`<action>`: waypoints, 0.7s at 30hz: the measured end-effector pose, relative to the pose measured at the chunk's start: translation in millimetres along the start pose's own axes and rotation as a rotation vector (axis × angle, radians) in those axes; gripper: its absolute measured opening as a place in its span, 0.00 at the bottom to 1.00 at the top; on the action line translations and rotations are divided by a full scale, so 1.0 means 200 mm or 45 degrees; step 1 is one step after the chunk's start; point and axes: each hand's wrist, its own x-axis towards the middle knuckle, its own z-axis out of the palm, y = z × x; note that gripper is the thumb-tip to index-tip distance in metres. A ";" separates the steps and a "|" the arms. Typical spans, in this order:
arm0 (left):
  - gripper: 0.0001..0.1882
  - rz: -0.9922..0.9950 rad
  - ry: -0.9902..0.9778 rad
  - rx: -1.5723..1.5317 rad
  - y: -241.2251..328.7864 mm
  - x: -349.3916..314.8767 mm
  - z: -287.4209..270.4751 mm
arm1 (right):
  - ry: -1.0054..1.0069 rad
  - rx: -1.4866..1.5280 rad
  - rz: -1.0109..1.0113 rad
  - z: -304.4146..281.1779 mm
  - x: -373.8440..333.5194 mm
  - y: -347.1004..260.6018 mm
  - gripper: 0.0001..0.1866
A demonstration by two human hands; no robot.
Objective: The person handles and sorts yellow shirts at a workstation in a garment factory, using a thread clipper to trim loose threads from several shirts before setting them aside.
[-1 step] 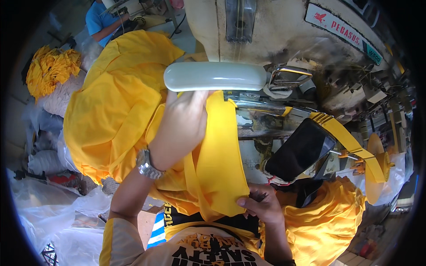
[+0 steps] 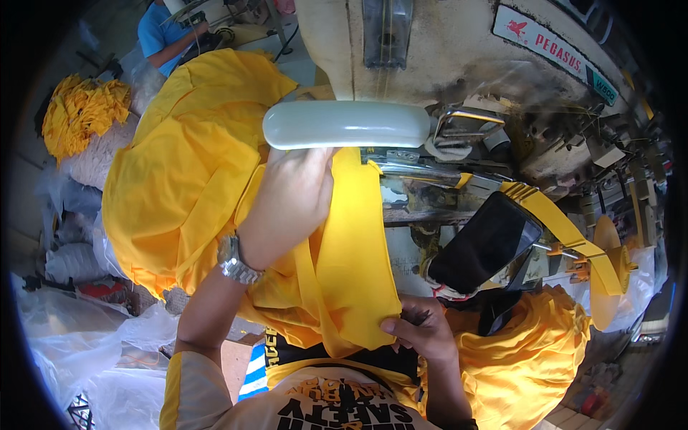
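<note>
A smooth yellow fabric piece (image 2: 358, 251) runs from the sewing machine down toward my body. Its near right corner is pinched between the thumb and fingers of my right hand (image 2: 428, 330). My left hand (image 2: 295, 197), with a metal watch (image 2: 236, 259) on the wrist, rests over the fabric's left side by the machine. Its fingertips are hidden behind a long white rounded cover (image 2: 347, 125), so I cannot see whether they grip the cloth. The fabric's far end meets the metal parts of the sewing machine (image 2: 444, 57) under that cover.
Large yellow cloth heaps lie at the left (image 2: 172, 208) and lower right (image 2: 516, 358). A dark phone-like screen (image 2: 486, 241) sits right of the fabric. A yellow strip (image 2: 562, 226) runs to a reel. Plastic sheeting (image 2: 72, 337) lies left; a person in blue (image 2: 163, 39) sits beyond.
My left hand and wrist have shifted very slightly left and toward me. The fabric has barely moved with them, and my right hand keeps its pinch.
</note>
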 end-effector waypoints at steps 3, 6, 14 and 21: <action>0.09 0.107 -0.010 0.032 -0.11 0.05 0.01 | -0.012 0.041 -0.020 0.03 0.06 -0.04 0.11; 0.08 0.101 -0.044 0.097 -0.21 0.10 0.06 | -0.004 0.073 -0.020 0.04 0.12 -0.06 0.13; 0.14 0.003 0.651 0.116 -0.27 0.10 -0.02 | -0.009 -0.047 -0.129 0.08 0.26 -0.11 0.22; 0.23 -0.542 -0.439 -0.140 -0.17 -0.62 -0.09 | -0.016 0.040 -0.204 0.10 0.35 -0.16 0.22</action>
